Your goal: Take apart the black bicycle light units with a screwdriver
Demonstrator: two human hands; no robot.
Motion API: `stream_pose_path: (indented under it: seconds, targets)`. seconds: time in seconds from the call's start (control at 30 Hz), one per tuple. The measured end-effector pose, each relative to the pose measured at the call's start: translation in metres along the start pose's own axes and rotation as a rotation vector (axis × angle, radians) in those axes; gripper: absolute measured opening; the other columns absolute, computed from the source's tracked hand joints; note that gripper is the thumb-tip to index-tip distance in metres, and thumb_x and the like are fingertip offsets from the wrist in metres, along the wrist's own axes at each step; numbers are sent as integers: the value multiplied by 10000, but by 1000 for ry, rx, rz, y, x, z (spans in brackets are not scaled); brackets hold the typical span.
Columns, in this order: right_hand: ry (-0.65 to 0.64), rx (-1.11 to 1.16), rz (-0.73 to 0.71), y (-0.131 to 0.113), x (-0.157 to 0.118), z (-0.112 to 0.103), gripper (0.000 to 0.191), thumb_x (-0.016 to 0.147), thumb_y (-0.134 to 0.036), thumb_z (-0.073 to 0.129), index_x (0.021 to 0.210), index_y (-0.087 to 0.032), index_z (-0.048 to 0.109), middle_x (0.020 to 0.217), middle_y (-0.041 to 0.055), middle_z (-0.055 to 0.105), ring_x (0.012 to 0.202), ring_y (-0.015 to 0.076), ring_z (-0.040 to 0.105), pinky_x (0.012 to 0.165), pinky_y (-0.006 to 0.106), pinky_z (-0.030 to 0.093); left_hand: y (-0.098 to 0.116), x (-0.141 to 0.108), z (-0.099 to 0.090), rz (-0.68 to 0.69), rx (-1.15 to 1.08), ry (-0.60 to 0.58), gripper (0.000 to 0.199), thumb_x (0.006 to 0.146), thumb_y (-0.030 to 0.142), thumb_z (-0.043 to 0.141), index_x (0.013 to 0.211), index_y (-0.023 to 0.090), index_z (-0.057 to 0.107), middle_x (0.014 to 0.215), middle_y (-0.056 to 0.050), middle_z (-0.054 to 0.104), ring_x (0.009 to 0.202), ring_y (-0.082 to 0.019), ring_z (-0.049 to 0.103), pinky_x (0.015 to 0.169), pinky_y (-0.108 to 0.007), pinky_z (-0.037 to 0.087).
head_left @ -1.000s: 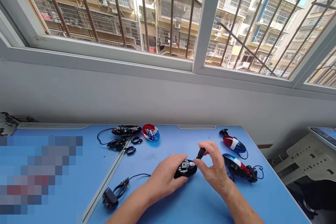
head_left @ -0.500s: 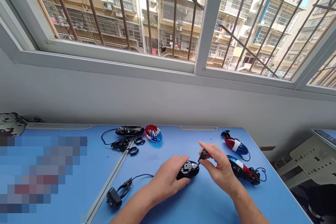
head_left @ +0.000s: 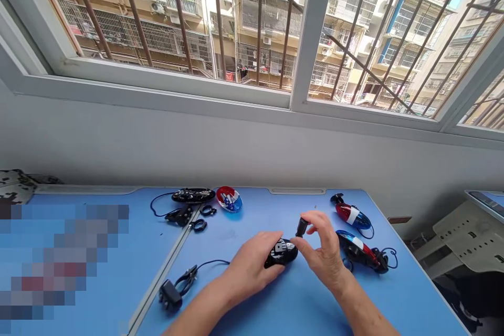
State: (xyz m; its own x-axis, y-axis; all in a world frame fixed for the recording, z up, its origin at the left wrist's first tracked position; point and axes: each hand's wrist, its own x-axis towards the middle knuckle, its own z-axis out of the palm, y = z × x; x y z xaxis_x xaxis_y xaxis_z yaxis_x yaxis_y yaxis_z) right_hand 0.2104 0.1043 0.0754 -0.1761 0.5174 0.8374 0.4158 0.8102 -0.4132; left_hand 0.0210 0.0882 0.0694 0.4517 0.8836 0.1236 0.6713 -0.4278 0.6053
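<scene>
My left hand (head_left: 254, 262) is wrapped over a glossy black oval housing (head_left: 284, 252) with a pale grille-like pattern, pressing it on the blue table. Its far end shows past my fingers; the rest is hidden under my palm. Just right of it, my right hand (head_left: 323, 252) pinches a small black stubby piece (head_left: 302, 227) between thumb and fingertips, apart from the housing. From under my left hand a thin black cable runs left to a black clamp (head_left: 187, 279) and a small black box (head_left: 170, 294).
At the back lie a black oval shell (head_left: 192, 196), a red-and-blue shell (head_left: 229, 200) and two black rings (head_left: 199, 225). Two red, white and blue lamp-like units (head_left: 353, 215) with cables rest at the right. A table seam (head_left: 157, 284) runs left of my hands.
My right hand has lifted the small black piece slightly up and left, turning it more upright, with the fingers opened a little wider. My left hand stays on the housing.
</scene>
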Motion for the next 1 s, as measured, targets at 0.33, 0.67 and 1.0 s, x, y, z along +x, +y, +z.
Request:
stream_pose_path:
  seconds: [0.33, 0.67, 1.0]
  targets:
    - [-33, 108, 7, -2, 4, -4, 413, 886, -101, 570, 1254, -285, 527, 948, 29, 653, 752, 135, 599, 621, 249, 568, -2, -1, 2, 15, 11, -1, 455, 743, 180, 611, 1194, 177, 557, 1155, -98, 656, 1041, -294, 575, 887, -412, 471]
    - [-87, 160, 81, -1, -2, -3, 531, 914, -80, 489, 1389, -302, 411, 1047, 55, 700, 894, 155, 678, 716, 273, 591, 1, -2, -1, 8, 4, -1, 313, 752, 183, 594, 1064, 204, 584, 1123, -83, 665, 1032, -295, 584, 865, -411, 480]
    - [59, -32, 3, 0, -1, 3, 384, 875, -174, 612, 1237, -266, 520, 972, 56, 618, 765, 159, 568, 574, 272, 539, 3, -1, -1, 17, 11, 0, 406, 742, 180, 603, 1145, 193, 567, 1146, -92, 664, 1035, -297, 585, 878, -416, 480]
